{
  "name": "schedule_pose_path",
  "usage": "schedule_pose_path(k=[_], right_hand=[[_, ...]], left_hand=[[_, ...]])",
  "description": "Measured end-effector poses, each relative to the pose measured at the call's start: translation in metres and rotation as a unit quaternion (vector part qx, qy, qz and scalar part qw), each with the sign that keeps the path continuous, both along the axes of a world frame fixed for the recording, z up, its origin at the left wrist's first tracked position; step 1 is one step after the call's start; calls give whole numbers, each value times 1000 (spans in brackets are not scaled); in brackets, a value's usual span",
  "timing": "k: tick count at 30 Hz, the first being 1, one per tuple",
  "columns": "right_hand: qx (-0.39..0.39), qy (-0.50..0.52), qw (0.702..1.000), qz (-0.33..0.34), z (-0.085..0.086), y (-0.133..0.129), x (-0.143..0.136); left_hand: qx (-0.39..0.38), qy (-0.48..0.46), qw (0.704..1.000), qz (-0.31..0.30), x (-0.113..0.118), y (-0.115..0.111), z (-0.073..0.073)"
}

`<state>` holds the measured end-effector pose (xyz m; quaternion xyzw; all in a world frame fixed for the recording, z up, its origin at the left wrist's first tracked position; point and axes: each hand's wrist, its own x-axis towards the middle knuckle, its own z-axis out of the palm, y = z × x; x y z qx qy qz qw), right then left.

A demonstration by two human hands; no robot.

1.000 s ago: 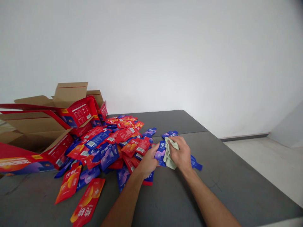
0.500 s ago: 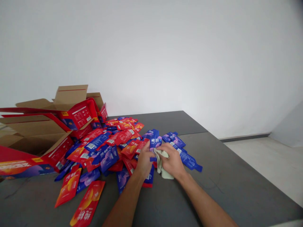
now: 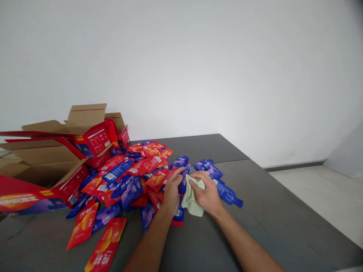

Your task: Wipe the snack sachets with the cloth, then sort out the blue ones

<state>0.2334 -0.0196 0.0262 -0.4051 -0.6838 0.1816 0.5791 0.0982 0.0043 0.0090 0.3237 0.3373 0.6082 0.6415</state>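
My left hand (image 3: 172,192) grips a blue pouch (image 3: 184,180), which is turned edge-on above the dark table (image 3: 204,241). In my right hand (image 3: 207,192) a pale green cloth (image 3: 193,200) is bunched, its lower end hanging down beside the pouch. Whether the cloth touches the pouch I cannot tell. Left of my hands spreads a heap of red pouches (image 3: 147,164) and blue pouches (image 3: 132,190). To the right of my right hand, several blue pouches (image 3: 228,193) lie flat on the table.
Open red cardboard boxes stand at the left, a near box (image 3: 65,185) and others behind, such as this box (image 3: 98,139). A red pouch (image 3: 106,243) lies near the front edge. A white wall (image 3: 181,68) rises behind the table; pale floor (image 3: 309,189) shows at right.
The blue pouch has turned from showing its printed front to nearly edge-on in my left hand. My right hand with the cloth has drawn slightly away from it.
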Motion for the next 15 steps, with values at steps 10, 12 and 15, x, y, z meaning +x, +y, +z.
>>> schedule_pose_path(k=[10,12,15], right_hand=[[21,-46,998,20,-4,2,1],[22,-41,998,-39,-5,6,6],[27,-17,989,-144,-4,13,19]], left_hand=[[-4,-100,992,-76,15,-8,4],[0,-106,986,-125,10,-7,2],[-2,-117,979,-167,5,-7,0]])
